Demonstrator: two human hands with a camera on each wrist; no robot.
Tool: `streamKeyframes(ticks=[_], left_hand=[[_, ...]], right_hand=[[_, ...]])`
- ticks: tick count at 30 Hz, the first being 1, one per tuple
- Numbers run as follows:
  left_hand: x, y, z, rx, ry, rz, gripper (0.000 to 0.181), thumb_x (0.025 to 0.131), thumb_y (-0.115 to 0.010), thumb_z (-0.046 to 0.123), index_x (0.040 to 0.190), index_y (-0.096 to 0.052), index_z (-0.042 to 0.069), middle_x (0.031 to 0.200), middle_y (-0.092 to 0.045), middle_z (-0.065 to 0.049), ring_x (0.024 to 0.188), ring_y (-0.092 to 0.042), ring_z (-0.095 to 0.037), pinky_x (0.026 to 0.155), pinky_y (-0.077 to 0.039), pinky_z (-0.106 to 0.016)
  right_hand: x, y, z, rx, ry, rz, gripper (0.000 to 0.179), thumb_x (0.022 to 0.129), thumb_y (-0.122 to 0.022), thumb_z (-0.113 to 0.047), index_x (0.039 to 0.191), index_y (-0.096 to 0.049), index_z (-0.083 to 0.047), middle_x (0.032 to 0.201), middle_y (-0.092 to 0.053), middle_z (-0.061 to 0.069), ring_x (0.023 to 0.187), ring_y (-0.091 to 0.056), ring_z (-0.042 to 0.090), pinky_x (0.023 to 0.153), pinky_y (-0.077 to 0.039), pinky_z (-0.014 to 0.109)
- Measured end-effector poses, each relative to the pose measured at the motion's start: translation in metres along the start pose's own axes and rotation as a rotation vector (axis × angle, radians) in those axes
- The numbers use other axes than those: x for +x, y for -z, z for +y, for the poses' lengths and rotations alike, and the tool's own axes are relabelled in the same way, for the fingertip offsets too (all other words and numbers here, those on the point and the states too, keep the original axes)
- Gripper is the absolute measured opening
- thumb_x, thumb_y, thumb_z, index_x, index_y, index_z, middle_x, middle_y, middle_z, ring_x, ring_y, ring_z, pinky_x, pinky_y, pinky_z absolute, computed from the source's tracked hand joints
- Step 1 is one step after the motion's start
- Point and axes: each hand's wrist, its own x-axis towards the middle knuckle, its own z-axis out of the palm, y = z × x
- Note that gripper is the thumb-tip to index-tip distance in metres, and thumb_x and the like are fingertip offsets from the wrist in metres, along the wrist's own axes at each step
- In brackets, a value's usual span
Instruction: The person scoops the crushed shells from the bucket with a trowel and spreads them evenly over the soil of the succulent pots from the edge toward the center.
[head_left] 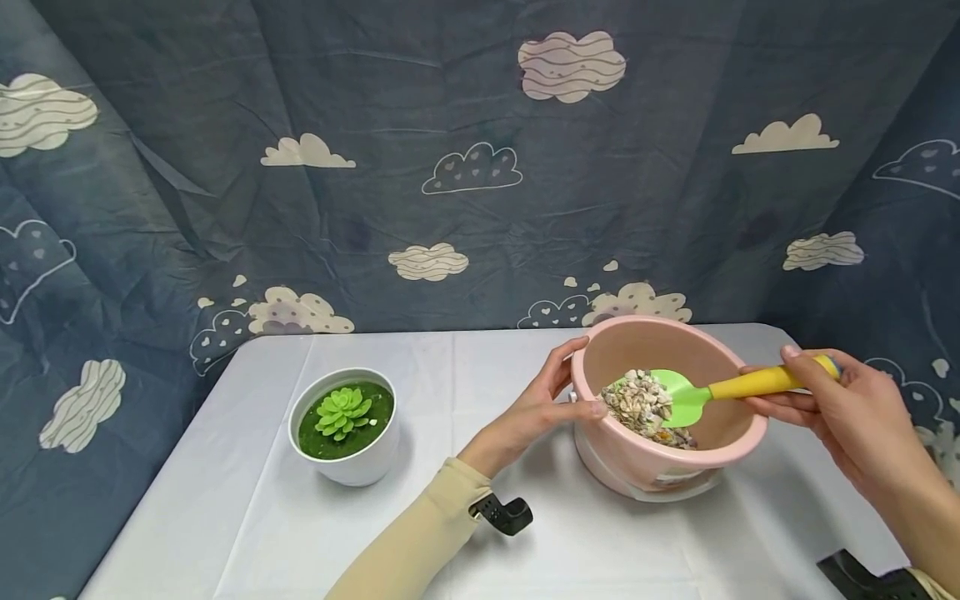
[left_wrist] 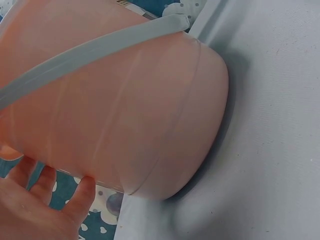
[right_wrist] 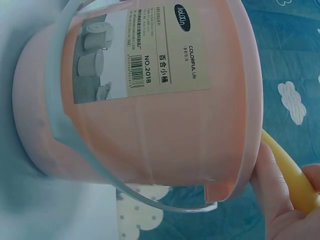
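Note:
A pink bucket (head_left: 645, 352) stands on the right part of the table, its mouth facing me. My left hand (head_left: 536, 408) grips its left rim, thumb along the front and fingers behind; in the left wrist view, its fingers (left_wrist: 82, 197) lie against the bucket's wall (left_wrist: 135, 115). My right hand (head_left: 858, 408) holds a toy trowel (head_left: 684, 398) by its yellow handle, with fingers near the right rim. The trowel's green blade reaches inside the bucket, beside and partly under pale mixed gravel (head_left: 633, 402). The bucket's grey carrying handle (right_wrist: 80, 142) hangs down outside.
A white pot (head_left: 360, 467) with a green succulent (head_left: 343, 412) stands left on the white table (head_left: 247, 517). Dark cloud-patterned cloth (head_left: 465, 100) hangs behind the table and at both sides. A printed label (right_wrist: 180, 50) is on the bucket's front.

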Motion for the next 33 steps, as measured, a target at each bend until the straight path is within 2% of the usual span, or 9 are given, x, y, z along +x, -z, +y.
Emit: streamKeyframes(ticks=[6, 10, 19, 23, 33], left_hand=[[0.000, 0.001, -0.002, 0.012, -0.011, -0.005, 0.078, 0.084, -0.073, 0.018, 0.147, -0.035, 0.042, 0.149, -0.041, 0.011, 0.138, -0.032, -0.005, 0.110, -0.024, -0.041], [0.000, 0.001, -0.001, 0.017, -0.011, -0.008, 0.078, 0.084, -0.073, 0.019, 0.147, -0.034, 0.042, 0.149, -0.041, 0.013, 0.137, -0.032, -0.003, 0.111, -0.023, -0.042], [0.000, 0.001, -0.001, -0.002, -0.009, -0.006, 0.079, 0.084, -0.073, 0.016, 0.149, -0.034, 0.040, 0.149, -0.042, 0.012, 0.137, -0.034, -0.005, 0.108, -0.030, -0.036], [0.000, 0.000, -0.002, 0.002, -0.014, 0.003, 0.079, 0.084, -0.073, 0.017, 0.149, -0.034, 0.040, 0.149, -0.042, 0.012, 0.137, -0.033, -0.005, 0.110, -0.028, -0.040], [-0.001, 0.000, 0.006, 0.057, -0.020, 0.008, 0.081, 0.083, -0.075, 0.017, 0.151, -0.034, 0.035, 0.150, -0.042, 0.007, 0.138, -0.035, -0.009, 0.104, -0.036, -0.031]], right_hand=[[-0.005, -0.002, 0.003, 0.032, 0.043, 0.026, 0.035, 0.097, -0.062, -0.027, 0.108, -0.041, -0.003, 0.086, -0.068, -0.004, 0.071, -0.072, 0.018, 0.060, -0.056, 0.032], [-0.008, -0.004, 0.006, 0.074, 0.066, 0.045, 0.033, 0.097, -0.061, -0.027, 0.109, -0.042, -0.003, 0.089, -0.071, -0.007, 0.073, -0.072, 0.015, 0.060, -0.056, 0.033], [-0.011, -0.006, 0.011, 0.173, 0.101, 0.088, 0.038, 0.095, -0.065, -0.027, 0.112, -0.042, -0.001, 0.091, -0.073, -0.002, 0.076, -0.072, 0.016, 0.061, -0.056, 0.033], [-0.011, -0.007, 0.011, 0.180, 0.101, 0.112, 0.037, 0.092, -0.067, -0.027, 0.115, -0.048, -0.005, 0.092, -0.073, -0.003, 0.076, -0.072, 0.016, 0.059, -0.056, 0.033], [-0.014, -0.009, 0.011, 0.201, 0.150, 0.120, 0.037, 0.092, -0.068, -0.024, 0.113, -0.050, 0.000, 0.094, -0.074, 0.003, 0.078, -0.072, 0.020, 0.060, -0.055, 0.034]])
